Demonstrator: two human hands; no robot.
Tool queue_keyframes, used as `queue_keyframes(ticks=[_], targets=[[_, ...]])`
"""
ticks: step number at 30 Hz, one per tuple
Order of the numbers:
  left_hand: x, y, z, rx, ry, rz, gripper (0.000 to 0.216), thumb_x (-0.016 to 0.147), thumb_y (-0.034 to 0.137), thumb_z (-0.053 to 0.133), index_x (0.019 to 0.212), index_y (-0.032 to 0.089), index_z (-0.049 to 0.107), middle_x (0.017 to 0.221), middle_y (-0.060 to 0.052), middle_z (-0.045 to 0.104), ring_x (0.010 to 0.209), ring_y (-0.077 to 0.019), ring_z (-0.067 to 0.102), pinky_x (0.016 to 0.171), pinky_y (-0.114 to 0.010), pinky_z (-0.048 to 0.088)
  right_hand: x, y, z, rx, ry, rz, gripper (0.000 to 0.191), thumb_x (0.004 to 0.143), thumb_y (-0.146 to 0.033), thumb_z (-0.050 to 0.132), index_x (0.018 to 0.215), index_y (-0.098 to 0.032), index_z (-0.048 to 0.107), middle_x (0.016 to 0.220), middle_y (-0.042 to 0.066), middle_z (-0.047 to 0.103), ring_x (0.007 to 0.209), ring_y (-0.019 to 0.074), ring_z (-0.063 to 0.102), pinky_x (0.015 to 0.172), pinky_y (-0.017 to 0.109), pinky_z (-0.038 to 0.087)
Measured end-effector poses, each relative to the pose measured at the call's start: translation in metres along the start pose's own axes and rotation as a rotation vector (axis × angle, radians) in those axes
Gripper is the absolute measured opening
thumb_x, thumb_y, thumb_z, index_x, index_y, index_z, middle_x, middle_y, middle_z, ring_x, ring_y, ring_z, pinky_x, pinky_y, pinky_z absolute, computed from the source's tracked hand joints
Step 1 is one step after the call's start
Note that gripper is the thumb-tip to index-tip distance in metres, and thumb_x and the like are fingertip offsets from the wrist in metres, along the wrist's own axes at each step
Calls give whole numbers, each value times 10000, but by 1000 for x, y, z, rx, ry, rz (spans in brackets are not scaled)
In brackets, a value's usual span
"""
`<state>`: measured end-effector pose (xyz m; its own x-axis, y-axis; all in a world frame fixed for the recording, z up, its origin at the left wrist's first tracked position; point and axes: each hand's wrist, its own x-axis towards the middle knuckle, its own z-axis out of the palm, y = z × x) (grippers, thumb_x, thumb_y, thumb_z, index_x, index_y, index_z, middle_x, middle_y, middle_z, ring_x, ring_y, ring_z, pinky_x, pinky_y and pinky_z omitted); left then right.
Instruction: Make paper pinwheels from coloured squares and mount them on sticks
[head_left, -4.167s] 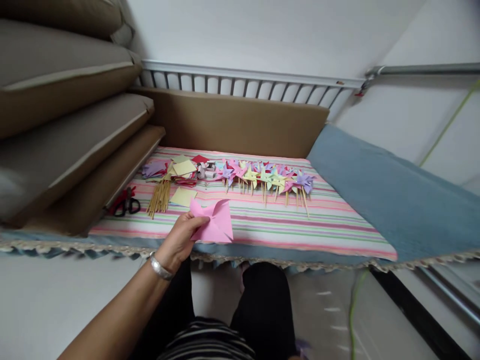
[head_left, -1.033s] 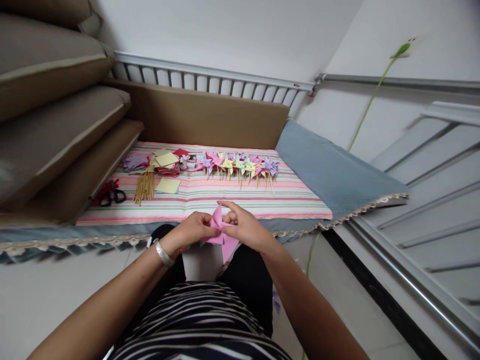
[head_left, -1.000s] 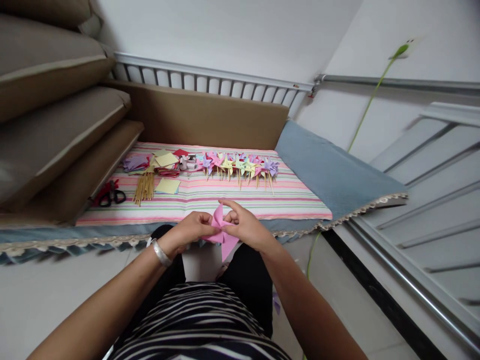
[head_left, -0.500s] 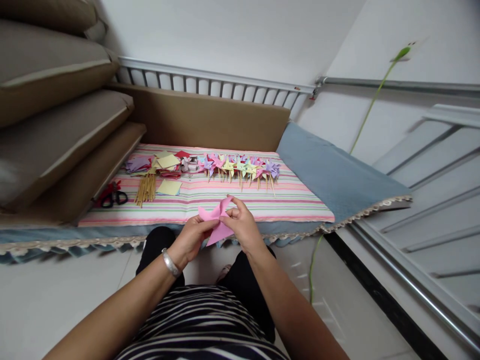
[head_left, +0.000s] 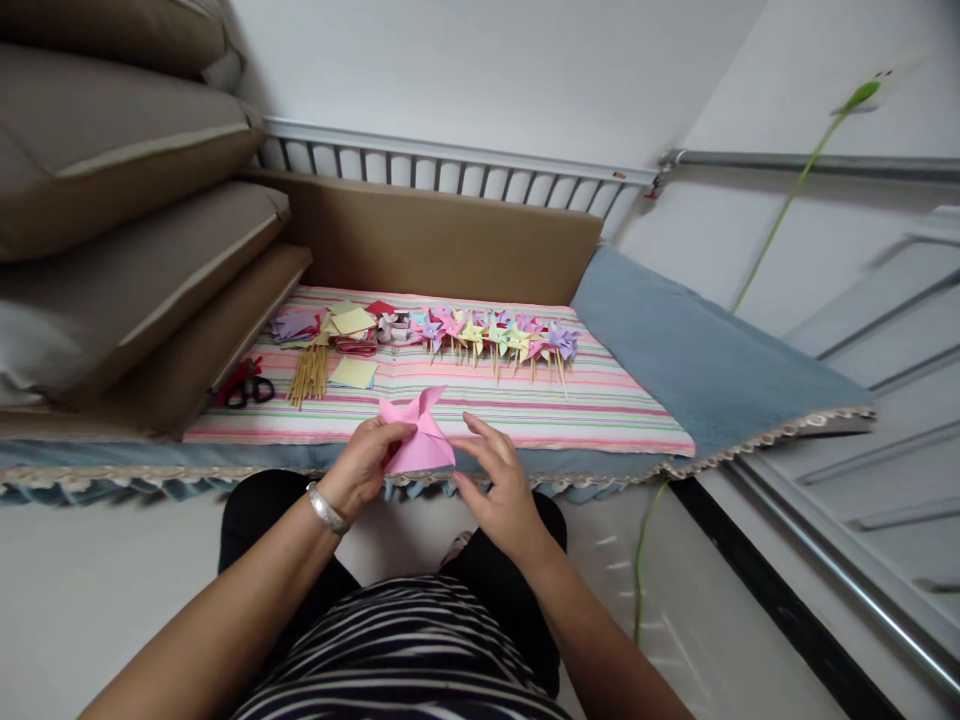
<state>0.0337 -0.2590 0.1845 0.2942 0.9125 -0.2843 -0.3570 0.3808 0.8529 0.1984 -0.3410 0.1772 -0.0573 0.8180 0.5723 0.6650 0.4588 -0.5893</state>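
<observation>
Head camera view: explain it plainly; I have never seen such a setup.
No machine here: these are a person's two bare hands, seen by one camera worn on the head, looking forward and down. The left hand pinches a folded pink paper piece; the open right hand is near the paper's right edge, and contact is hard to judge. Beyond them, on a pink, white and green striped cloth, lie a row of stick-mounted multicoloured paper pinwheels, a bundle of light-brown sticks, square yellow papers and scissors with black handles.
</observation>
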Motion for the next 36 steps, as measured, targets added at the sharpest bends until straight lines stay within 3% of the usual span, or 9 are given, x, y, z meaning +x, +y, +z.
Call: queue_keyframes(ticks=[6,12,21,30,36], targets=[[3,-4,0,20,-22,-19,157,517,175,721,613,120,609,499,9,597,457,-107,490,486,-238,350,-4,1,19,-215,34,-75,301,782,-82,501,1023,-229,605,1434,89,322,1296,265,313,1017,510,336],[3,-4,5,44,4,22,158,507,158,710,616,119,603,516,14,597,465,-98,491,489,-223,354,0,5,17,-233,103,-82,176,813,-124,501,883,-213,635,1328,107,464,1237,263,391,992,502,367],[4,-7,2,143,10,73,172,548,177,686,694,110,625,620,-20,642,530,-128,549,527,-243,390,-1,9,15,-238,74,18,168,823,-155,518,930,-196,641,1195,126,569,1124,251,492,961,457,395],[5,-6,6,130,14,66,119,525,150,688,598,127,596,532,10,597,472,-100,496,480,-220,344,-1,3,13,-198,112,15,148,833,-175,519,893,-227,644,1121,93,613,1062,232,539,927,426,412],[5,-6,5,158,30,71,133,515,168,689,590,122,590,510,14,573,454,-101,478,475,-228,328,2,0,15,-164,47,77,231,799,-95,485,935,-223,622,949,63,665,932,223,584,837,386,437]])
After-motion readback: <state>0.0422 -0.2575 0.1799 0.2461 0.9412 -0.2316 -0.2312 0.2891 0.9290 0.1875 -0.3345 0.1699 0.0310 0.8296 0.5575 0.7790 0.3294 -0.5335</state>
